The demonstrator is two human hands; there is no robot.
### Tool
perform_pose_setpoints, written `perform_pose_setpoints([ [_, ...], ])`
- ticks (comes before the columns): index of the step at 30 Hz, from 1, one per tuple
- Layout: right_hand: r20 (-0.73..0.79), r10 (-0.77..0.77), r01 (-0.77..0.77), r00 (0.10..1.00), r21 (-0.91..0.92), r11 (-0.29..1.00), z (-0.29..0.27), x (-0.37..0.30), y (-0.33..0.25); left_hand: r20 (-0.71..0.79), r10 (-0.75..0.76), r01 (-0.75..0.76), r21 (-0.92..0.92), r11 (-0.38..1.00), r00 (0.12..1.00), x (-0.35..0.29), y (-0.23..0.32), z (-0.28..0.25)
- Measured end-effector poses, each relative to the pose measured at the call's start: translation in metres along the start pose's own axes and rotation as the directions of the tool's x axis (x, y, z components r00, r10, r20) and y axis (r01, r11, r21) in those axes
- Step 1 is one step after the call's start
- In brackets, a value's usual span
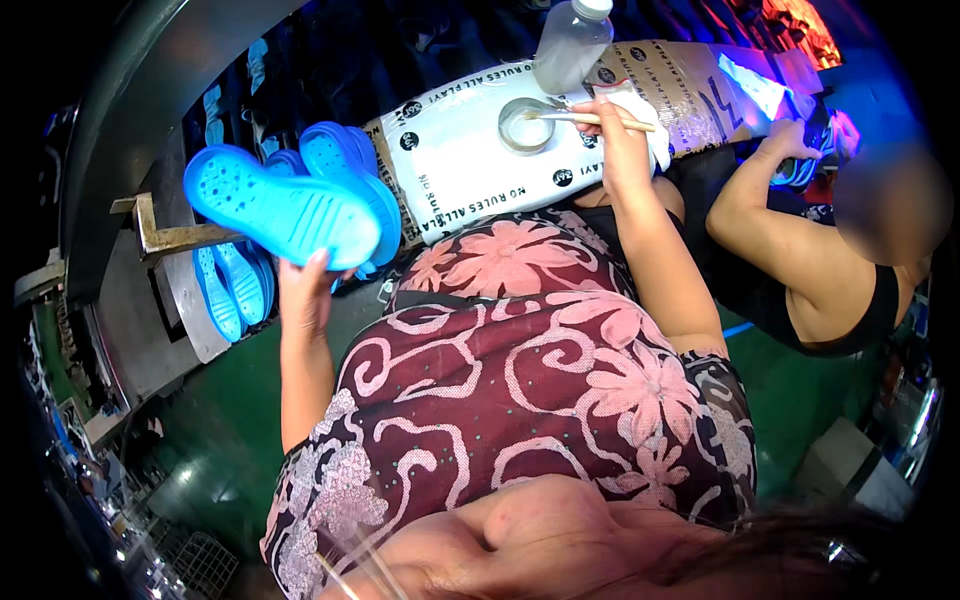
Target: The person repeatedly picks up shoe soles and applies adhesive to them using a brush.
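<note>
My left hand (304,287) grips a bright blue shoe sole (285,205) near one end, its face dotted with small holes and marked with ridges. The sole is raised, partly covering more blue soles (345,165) behind it. Between the fingers of my right hand (618,135) is a thin paintbrush (582,118) with a pale handle. Its bristle end reaches over a small glass jar (505,128) that holds whitish stuff. Under the jar lies a white printed sheet (450,170). A clear plastic bottle (570,55) with a white cap stands just behind the jar.
More blue soles (232,290) rest at the left beside a metal bracket (165,235). Brown cardboard (690,85) extends to the right under the sheet. At the right a co-worker (810,260) handles blue-lit shoe parts (800,165). A dark conveyor belt (420,35) runs along the back.
</note>
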State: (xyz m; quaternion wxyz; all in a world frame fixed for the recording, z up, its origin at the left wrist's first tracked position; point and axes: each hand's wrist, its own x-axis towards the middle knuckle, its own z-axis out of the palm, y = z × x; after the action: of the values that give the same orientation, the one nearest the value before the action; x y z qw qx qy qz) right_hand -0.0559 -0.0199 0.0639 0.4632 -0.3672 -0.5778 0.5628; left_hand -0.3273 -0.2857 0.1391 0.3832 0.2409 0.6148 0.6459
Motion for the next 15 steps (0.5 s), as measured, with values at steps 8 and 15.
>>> perform_pose_setpoints([
  [8, 0.013, 0.094, -0.09, 0.996, 0.421, 0.903, 0.008, -0.025, -0.049, 0.069, 0.217, -0.228, 0.246, 0.942, 0.974, 0.026, -0.008, 0.065],
  [15, 0.228, -0.429, 0.45, 0.874, -0.05, 0.891, 0.038, -0.054, -0.09, 0.165, 0.419, -0.45, 0.305, 0.839, 0.893, 0.031, 0.002, 0.099],
])
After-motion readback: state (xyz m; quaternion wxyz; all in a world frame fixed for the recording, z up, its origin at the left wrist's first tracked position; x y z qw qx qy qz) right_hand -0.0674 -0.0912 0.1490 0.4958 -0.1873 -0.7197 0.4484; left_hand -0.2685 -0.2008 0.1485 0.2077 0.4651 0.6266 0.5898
